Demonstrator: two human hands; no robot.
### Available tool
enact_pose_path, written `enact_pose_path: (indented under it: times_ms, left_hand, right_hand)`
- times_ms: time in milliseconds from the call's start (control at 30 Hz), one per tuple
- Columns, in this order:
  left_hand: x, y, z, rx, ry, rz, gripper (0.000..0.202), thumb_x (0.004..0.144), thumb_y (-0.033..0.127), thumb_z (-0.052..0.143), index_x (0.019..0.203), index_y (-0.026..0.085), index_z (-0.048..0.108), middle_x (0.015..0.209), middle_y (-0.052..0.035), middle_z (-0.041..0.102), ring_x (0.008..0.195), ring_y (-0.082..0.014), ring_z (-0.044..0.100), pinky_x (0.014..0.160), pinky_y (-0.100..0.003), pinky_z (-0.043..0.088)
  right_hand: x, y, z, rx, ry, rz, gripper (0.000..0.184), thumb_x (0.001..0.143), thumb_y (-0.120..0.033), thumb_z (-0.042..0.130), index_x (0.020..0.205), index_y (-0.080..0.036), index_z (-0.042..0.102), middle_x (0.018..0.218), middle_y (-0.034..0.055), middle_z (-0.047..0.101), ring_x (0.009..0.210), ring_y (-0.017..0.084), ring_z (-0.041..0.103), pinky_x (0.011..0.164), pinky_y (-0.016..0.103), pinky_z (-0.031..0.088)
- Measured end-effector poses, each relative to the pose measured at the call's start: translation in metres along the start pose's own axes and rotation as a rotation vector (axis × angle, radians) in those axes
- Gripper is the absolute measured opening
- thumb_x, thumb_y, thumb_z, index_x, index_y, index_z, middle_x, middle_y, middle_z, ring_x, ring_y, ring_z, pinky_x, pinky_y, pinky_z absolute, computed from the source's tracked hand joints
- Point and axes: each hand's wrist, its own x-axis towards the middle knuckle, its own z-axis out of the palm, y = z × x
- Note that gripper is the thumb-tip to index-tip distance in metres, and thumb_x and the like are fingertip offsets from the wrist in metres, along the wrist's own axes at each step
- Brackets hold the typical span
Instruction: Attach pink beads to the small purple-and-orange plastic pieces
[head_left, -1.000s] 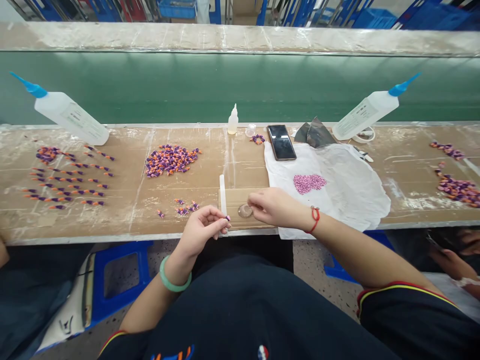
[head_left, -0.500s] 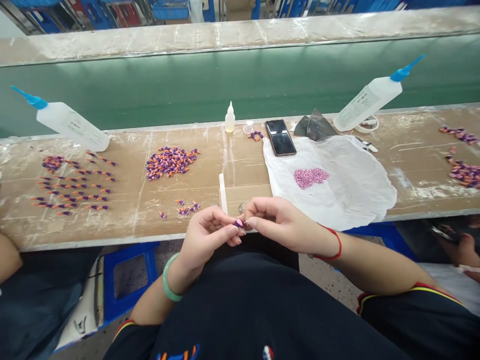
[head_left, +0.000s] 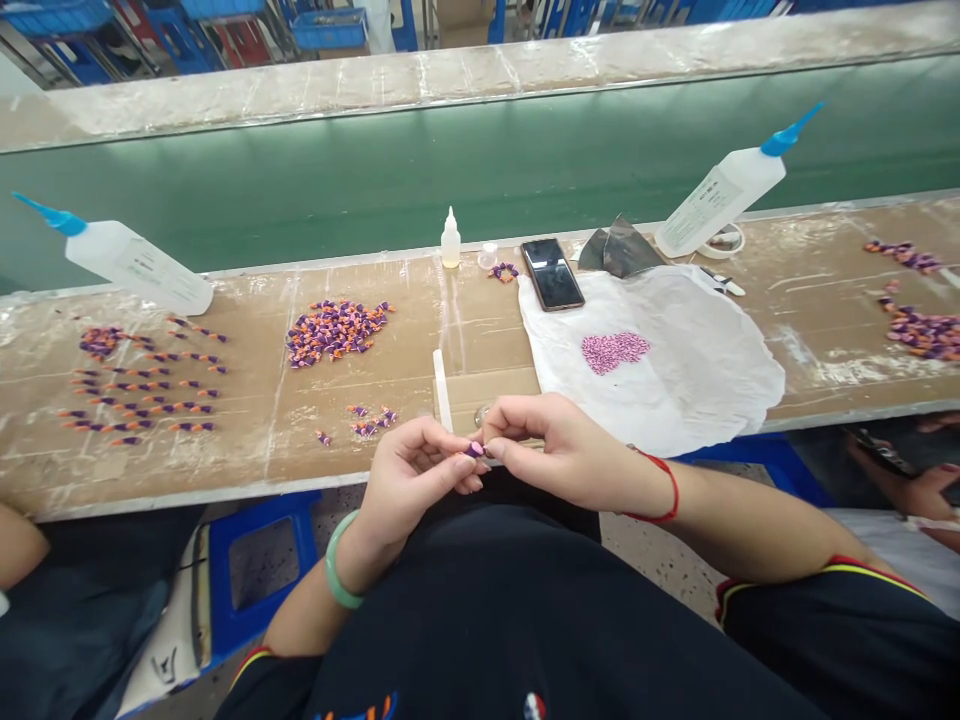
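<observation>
Between the thumb and fingers of my left hand (head_left: 412, 475) is a small purple piece (head_left: 475, 450) with a pink face. My right hand (head_left: 551, 445) is pinched against the piece's right end; whatever its fingertips hold is too small to make out. Both hands meet just over the table's front edge. Left of them lie several loose purple-and-orange pieces (head_left: 369, 422), with a larger pile of the same kind (head_left: 337, 332) farther back. On a white cloth (head_left: 697, 350) to the right is a heap of tiny pink pieces (head_left: 616, 352).
A white strip (head_left: 441, 390) lies behind my hands. Farther back stand a small dropper bottle (head_left: 450, 242) and a phone (head_left: 553, 274). Large bottles with blue nozzles lean at left (head_left: 139, 265) and right (head_left: 720, 200). Rows of purple-and-orange pieces (head_left: 142, 385) lie at left. People sit on both sides.
My right fingertips have come closer to the purple piece and now touch its end. The piece has turned slightly. The view has shifted a little.
</observation>
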Motion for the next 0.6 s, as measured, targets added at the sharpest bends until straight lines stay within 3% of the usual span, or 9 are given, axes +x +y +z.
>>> enact_pose_path:
  times_ms: [600]
  left_hand:
    - [0.0023, -0.0014, 0.0071, -0.172, 0.015, 0.019, 0.030, 0.063, 0.034, 0.094, 0.069, 0.015, 0.071, 0.064, -0.0016, 0.077, 0.050, -0.0113, 0.071, 0.048, -0.015, 0.058]
  right_hand:
    - [-0.0040, 0.0051, 0.0035, -0.302, 0.141, -0.267, 0.010, 0.085, -0.014, 0.056, 0.075, -0.018, 0.058, 0.067, -0.0019, 0.067, 0.058, 0.008, 0.059, 0.056, 0.018, 0.044]
